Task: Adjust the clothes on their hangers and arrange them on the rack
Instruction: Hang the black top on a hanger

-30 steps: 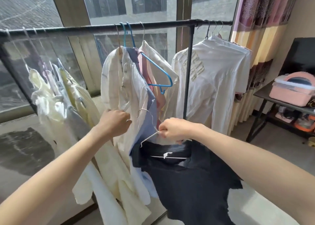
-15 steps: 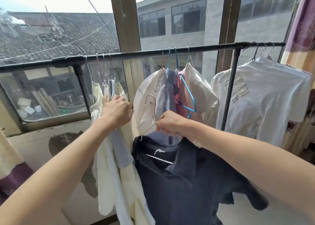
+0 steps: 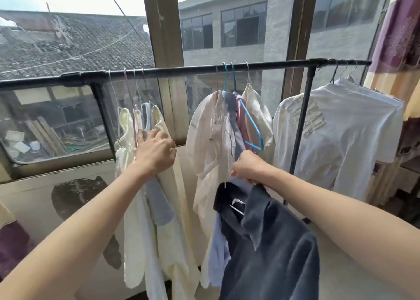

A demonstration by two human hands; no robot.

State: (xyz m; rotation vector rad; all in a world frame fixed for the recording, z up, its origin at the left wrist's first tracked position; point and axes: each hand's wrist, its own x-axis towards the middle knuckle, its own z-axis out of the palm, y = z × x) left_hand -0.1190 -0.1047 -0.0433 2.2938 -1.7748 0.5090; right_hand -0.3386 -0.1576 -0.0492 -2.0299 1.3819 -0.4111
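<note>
A black rack bar (image 3: 181,70) runs across the window. My right hand (image 3: 248,166) grips a thin wire hanger (image 3: 227,138) that carries a dark navy shirt (image 3: 272,242), held below the bar in front of the middle group of clothes (image 3: 209,136). My left hand (image 3: 156,153) grips the pale yellow and white garments (image 3: 136,208) of the left group, holding them leftward. An empty blue hanger (image 3: 252,129) hangs among the middle clothes. White shirts (image 3: 345,136) hang at the right end.
A black upright post (image 3: 302,122) stands between the middle group and the white shirts. A gap of bare bar lies between the left and middle groups. A striped curtain (image 3: 395,38) hangs at the far right. The window and sill are right behind the rack.
My view has tilted upward. My left hand has moved from the middle clothes to the left group and pushed it leftward, widening the gap. My right hand has lifted the navy shirt on its hanger.
</note>
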